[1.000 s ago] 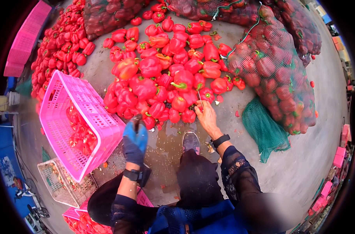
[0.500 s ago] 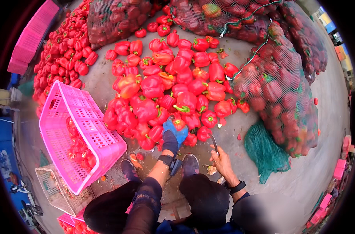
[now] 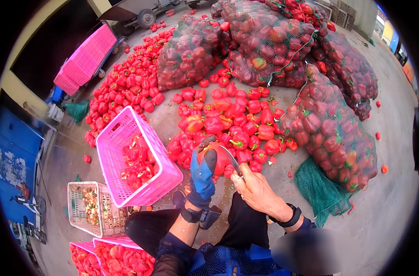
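Observation:
My left hand [image 3: 202, 179], in a blue and dark glove, is closed around a red bell pepper [image 3: 222, 162] above the near side of a loose heap of red peppers [image 3: 214, 125]. In my bare right hand [image 3: 259, 192] is a knife [image 3: 232, 160] with a curved blade, gripped by its handle. The blade lies against the right side of the held pepper or just in front of it; exact contact cannot be made out. Left of my hands a pink crate [image 3: 165, 181] stands tilted, with red pepper pieces inside.
A white crate [image 3: 112, 211] with pepper cores sits beyond my left knee. More pink crates [image 3: 90, 245] hold cut peppers at lower left. Stuffed mesh sacks [image 3: 329, 131] lie right and far, beside a green net [image 3: 321, 188]. A larger pepper pile [image 3: 126, 87] spreads at far left.
My left hand has lifted a pepper from the heap toward me. My right hand has brought the knife up and left to it. The view has tilted up, showing more of the far area.

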The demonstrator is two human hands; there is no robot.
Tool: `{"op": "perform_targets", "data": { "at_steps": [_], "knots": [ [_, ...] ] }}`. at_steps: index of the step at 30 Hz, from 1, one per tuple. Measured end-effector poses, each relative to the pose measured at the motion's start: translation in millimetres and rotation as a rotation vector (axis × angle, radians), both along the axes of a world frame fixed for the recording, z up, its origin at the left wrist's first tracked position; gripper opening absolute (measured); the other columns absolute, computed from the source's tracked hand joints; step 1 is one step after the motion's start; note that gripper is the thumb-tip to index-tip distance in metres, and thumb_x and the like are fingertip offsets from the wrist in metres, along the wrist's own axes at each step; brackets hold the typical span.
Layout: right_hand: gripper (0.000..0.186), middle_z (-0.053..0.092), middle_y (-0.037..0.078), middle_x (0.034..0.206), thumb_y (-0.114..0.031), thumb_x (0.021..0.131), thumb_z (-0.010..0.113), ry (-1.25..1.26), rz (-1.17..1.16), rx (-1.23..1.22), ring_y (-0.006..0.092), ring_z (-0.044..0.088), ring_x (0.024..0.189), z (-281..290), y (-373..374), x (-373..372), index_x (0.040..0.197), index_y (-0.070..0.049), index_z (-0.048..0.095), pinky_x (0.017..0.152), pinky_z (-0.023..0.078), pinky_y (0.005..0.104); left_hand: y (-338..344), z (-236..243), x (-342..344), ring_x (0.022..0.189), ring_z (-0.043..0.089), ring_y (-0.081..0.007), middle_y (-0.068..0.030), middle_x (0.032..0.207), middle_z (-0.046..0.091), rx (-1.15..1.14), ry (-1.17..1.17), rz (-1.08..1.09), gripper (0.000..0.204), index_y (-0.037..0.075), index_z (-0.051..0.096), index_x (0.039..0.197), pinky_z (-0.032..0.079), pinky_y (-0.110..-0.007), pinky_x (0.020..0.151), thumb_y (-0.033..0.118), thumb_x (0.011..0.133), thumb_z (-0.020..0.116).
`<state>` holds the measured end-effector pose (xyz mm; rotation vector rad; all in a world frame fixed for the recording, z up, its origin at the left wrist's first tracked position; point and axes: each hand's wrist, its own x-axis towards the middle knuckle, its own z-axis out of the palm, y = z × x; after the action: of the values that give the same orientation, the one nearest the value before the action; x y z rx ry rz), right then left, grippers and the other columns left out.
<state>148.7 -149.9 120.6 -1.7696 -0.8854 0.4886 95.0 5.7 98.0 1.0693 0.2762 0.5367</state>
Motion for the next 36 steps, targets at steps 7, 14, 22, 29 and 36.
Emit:
{"op": "perform_targets", "data": {
  "at_steps": [7,14,22,29,36],
  "knots": [
    [0.029,0.058,0.027,0.071,-0.028,0.098,0.049,0.1,0.202,-0.274,0.0463,0.06,0.074,-14.0,-33.9,-67.4,0.096,0.001,0.044,0.062,0.044,0.0501,30.5,-27.5,-58.9,0.1,0.062,-0.0204,-0.0084,0.107,0.064,0.186,-0.131,0.237,0.046,0.003,0.053,0.123,0.051,-0.033,0.082,0.04,0.097,0.05],
    [0.067,0.057,0.019,0.112,-0.039,0.079,0.074,-0.141,0.132,0.2,0.0347,0.059,0.103,33.1,0.9,-77.9,0.128,-0.003,0.047,0.086,0.049,0.0403,25.2,46.9,-147.3,0.076,0.068,-0.0213,-0.012,0.102,0.068,-0.163,0.238,-0.166,0.06,0.006,0.055,0.123,0.054,-0.027,0.057,0.058,0.094,0.045],
    [0.076,0.051,0.021,0.116,-0.038,0.073,0.077,-0.197,0.384,0.079,0.0372,0.054,0.109,-7.0,5.5,-82.4,0.134,-0.004,0.045,0.09,0.047,0.0444,-10.4,22.7,-181.6,0.069,0.065,-0.0235,-0.0101,0.097,0.066,-0.407,0.375,-0.377,0.067,0.005,0.055,0.122,0.053,-0.031,0.055,0.063,0.092,0.042],
    [0.074,0.05,0.022,0.11,-0.038,0.069,0.08,-0.218,0.333,-0.123,0.0393,0.056,0.102,-3.3,12.5,-105.3,0.122,0.001,0.046,0.086,0.047,0.0438,-22.9,33.1,-197.1,0.069,0.066,-0.0212,-0.0119,0.097,0.066,-0.071,0.414,-0.247,0.059,0.002,0.056,0.12,0.052,-0.028,0.054,0.054,0.095,0.044],
    [0.053,0.06,0.005,0.097,-0.016,0.075,0.081,0.76,0.389,0.065,0.0092,0.059,0.086,6.6,14.2,-122.2,0.115,-0.004,0.049,0.073,0.052,0.0287,-28.6,-19.5,-216.0,0.085,0.066,-0.0191,-0.0097,0.106,0.066,-0.026,0.176,0.043,0.042,0.005,0.054,0.124,0.055,-0.031,0.065,0.038,0.099,0.047]
  ]
}}
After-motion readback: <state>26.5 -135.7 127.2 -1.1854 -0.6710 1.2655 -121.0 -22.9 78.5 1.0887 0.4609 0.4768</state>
